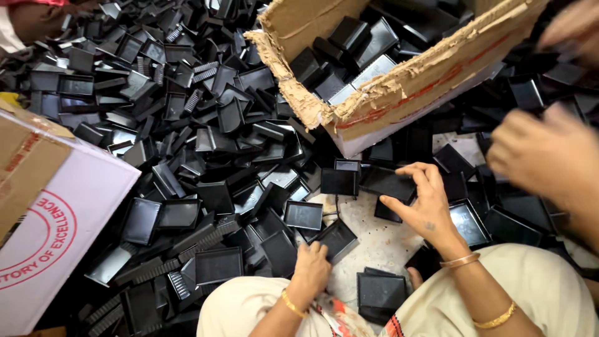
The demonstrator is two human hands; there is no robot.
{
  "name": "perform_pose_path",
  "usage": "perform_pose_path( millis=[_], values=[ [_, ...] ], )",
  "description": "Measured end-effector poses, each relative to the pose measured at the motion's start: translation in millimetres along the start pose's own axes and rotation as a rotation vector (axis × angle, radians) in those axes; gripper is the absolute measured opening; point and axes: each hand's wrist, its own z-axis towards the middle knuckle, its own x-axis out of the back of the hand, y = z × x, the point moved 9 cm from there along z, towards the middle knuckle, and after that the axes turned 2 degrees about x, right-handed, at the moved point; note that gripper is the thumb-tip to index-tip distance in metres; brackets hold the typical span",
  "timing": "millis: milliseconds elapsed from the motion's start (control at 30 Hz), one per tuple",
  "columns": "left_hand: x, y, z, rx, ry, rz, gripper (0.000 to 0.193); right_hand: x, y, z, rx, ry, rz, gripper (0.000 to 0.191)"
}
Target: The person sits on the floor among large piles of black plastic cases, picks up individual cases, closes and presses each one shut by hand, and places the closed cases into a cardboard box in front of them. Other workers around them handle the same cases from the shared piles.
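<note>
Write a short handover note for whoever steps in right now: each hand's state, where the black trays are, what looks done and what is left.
Left hand: curled on a black tray near the knee; grip unclear.
Right hand: fingers spread on a flat black tray on the floor.
Another person's blurred hands work at the right.
Done: some trays lie in the torn cardboard box; a small stack sits by the lap.
Left: a big loose pile covers the floor.

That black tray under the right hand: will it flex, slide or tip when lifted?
The black tray under the right hand looks like thin moulded plastic, so probably stiff and light. Its glossy surface may slip between fingers. Lying flat and shallow, it seems unlikely to roll; it overlaps neighbouring trays, which may shift.
</note>
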Motion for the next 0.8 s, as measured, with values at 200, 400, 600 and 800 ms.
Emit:
perform_pose_path(
  millis=[200,400,600,800],
  values=[
    [72,-84,12,0.374,0.554,0.012,0.02,5,3,-1,-0.023,0.0,-0.026,0.058],
    [73,-149,-28,0.495,0.366,-0.345,0.039,3,5,1,-0.016,0.022,-0.019,0.064],
    [49,-88,-18,0.344,0.206,0.07,0.073,-6,9,-1,-0.074,-0.022,0.056,0.072],
    [92,-122,-20,0.503,0.499,-0.384,0.015,-33,13,-12,-0.178,-0.274,0.181,0.086]
  ],
)
